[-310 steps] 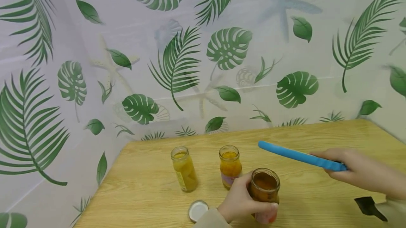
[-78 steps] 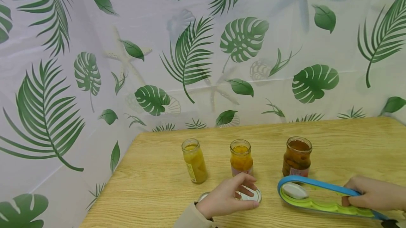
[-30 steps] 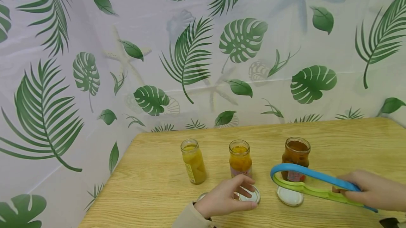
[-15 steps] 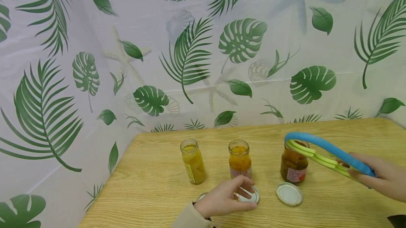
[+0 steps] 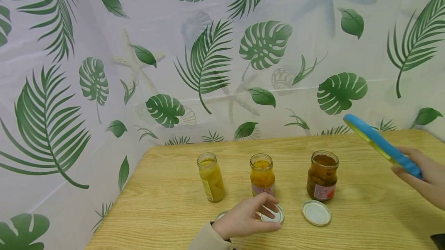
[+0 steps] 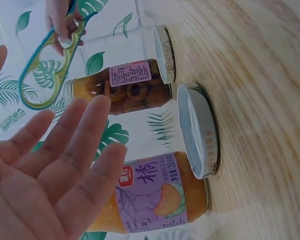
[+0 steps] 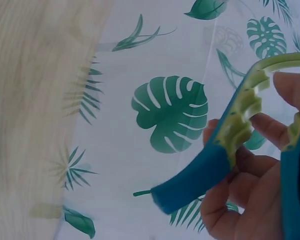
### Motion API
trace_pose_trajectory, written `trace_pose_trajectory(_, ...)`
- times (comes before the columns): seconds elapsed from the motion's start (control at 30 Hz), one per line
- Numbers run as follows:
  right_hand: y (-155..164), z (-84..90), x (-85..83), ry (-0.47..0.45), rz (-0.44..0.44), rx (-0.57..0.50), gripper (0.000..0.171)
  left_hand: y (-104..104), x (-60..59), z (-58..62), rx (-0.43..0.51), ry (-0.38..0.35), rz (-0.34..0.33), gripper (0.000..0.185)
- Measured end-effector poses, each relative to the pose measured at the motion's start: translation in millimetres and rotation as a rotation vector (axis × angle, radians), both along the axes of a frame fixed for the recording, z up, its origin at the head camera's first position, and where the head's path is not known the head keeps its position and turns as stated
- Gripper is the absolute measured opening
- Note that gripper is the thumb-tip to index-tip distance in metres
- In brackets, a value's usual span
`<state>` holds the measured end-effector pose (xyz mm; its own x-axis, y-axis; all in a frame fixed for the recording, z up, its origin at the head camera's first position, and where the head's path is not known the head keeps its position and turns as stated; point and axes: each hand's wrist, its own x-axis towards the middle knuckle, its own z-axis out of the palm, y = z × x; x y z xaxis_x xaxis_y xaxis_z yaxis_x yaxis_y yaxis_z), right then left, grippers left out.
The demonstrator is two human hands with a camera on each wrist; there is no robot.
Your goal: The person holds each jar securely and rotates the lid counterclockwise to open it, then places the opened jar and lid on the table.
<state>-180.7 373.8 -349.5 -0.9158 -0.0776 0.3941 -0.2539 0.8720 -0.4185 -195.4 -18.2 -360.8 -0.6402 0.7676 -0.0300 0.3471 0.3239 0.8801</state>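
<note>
The right hand [image 5: 422,178] grips a blue and green jar opener [image 5: 380,143] by its handle end, fingers curled round it, and holds it up off the surface [image 5: 167,211] at the right, its rounded tip tilted up and to the left against the leaf-print backdrop [image 5: 104,49]. The opener is well apart from the jars. The left hand [image 5: 247,219] lies near the front edge with relaxed, spread fingers resting on a white lid [image 5: 274,216] (in the left wrist view the fingers [image 6: 75,145] are straight and hold nothing). Part of a second lid [image 5: 219,215] peeps out at the left of that hand. A third white lid [image 5: 316,213] lies flat to the right, just in front of the brown preserve jar [image 5: 322,175], near it but apart. Three open glass jars stand upright in a row across the middle of the surface: a slim jar of yellow fruit [image 5: 211,177] at the left, an orange-segment jar [image 5: 262,175] with a purple label in the middle, just behind the left hand, and the brown one at the right
</note>
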Motion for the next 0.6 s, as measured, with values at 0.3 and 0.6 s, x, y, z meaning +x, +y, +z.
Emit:
trace_pose_trajectory(0.3,3,-18.8,-7.4,-0.087,-0.003,0.135,0.051,-1,-0.2,0.3,0.009,-0.017,-0.001,0.035)
trace_pose_trajectory(0.6,15,-42.3,-18.0,-0.216,0.044,0.317,0.061,-2,-0.3,1.7,0.006,-0.022,0.001,0.034)
